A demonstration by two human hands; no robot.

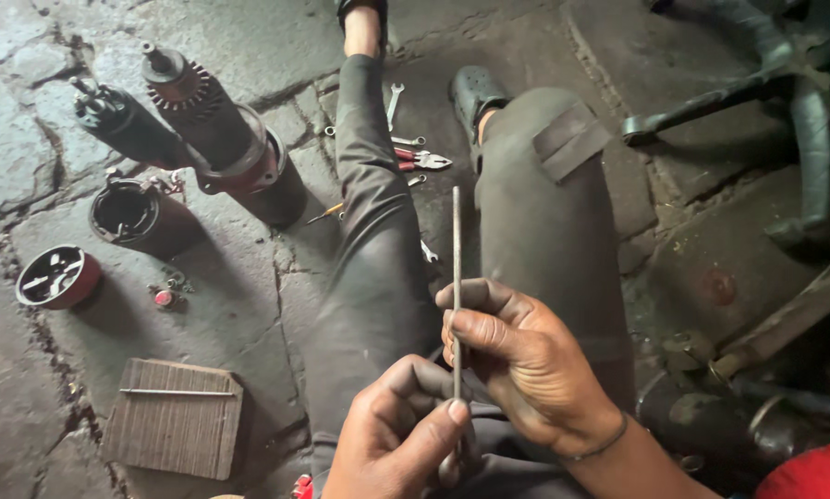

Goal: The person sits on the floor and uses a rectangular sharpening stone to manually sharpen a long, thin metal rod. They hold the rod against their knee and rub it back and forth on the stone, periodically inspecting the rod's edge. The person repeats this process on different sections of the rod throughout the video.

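Observation:
A thin grey metal rod stands upright above my lap. My right hand pinches it near its lower half between thumb and fingers. Below that, my left hand closes around the rod's bottom end. My legs in dark grey trousers stretch forward over the stone floor. To the left lie the parts of a dismantled electric motor: an armature seated in a dark housing, a second black shaft part, an open cylindrical casing and a red end cap.
A second thin rod lies on a ribbed brown block. Wrenches, red-handled pliers and a screwdriver lie between my legs. Small red fittings sit near the cap. Dark metal frame parts crowd the right.

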